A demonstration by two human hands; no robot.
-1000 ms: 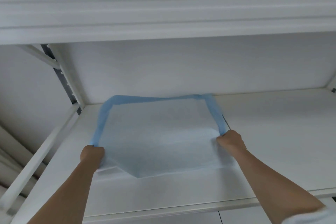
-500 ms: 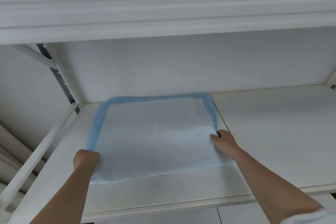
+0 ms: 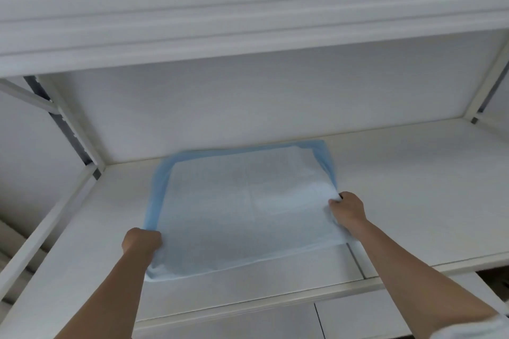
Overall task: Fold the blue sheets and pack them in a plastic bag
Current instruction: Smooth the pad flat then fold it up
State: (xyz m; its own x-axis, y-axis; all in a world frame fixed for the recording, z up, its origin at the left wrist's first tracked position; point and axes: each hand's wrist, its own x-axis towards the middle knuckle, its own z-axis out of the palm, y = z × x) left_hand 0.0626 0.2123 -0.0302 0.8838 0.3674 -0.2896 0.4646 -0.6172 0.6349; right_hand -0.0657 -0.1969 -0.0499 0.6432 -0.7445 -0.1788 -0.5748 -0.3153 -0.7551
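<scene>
A pale sheet with a blue border (image 3: 242,206) lies spread on the white shelf (image 3: 413,190), its far edge near the back wall. My left hand (image 3: 141,242) is closed on the sheet's near left edge, where the blue border ends. At the right edge my right hand (image 3: 347,210) pinches the sheet between thumb and fingers, and the fabric bunches up there. The near edge lies flat, close to the shelf's front lip. No plastic bag is in view.
A second white shelf (image 3: 248,14) hangs low overhead. White uprights (image 3: 74,124) stand at the back left and the back right (image 3: 484,91). The shelf's front rail (image 3: 275,303) runs below my forearms, and a seam (image 3: 356,259) crosses the board at the right.
The sheet's drooping near flap has been laid flat. My right hand slid inward along the right edge and pinches it. The view tilted a little.
</scene>
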